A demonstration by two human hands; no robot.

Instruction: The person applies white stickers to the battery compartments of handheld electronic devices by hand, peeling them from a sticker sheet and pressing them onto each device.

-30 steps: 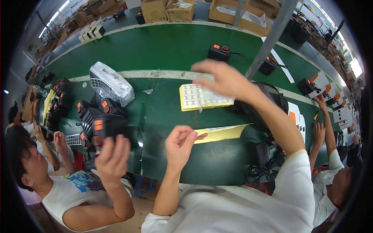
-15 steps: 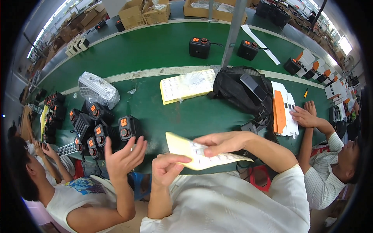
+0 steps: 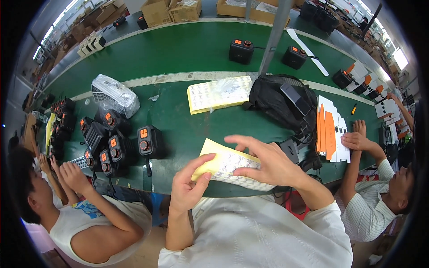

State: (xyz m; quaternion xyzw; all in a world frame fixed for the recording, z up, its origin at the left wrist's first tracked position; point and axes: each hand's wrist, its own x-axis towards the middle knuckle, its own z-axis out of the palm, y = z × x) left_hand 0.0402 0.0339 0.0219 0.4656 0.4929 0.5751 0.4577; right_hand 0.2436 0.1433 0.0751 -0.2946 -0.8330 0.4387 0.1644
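My left hand pinches the bare yellow end of a sticker sheet between thumb and fingers. Rows of small, clear, rounded stickers cover the rest of the sheet, which tilts above the table's near edge. Over its right part is my right hand, open, thumb across the stickers and index finger stretched out past the far edge. Whether anything small clings to the right fingertips is too fine to see. Farther off lies a stack of similar sheets, with crumpled clear film on top.
Left on the green table are several black devices with orange buttons and a plastic-wrapped package. A black mesh backpack bears a phone; white-orange cardboard pieces lie beyond. Co-workers sit on both sides. A metal post rises behind.
My right hand has lifted and spread its fingers, and the sheet has turned to show more stickers. The left co-worker's raised hand has drawn back from the devices. The view has shifted slightly.
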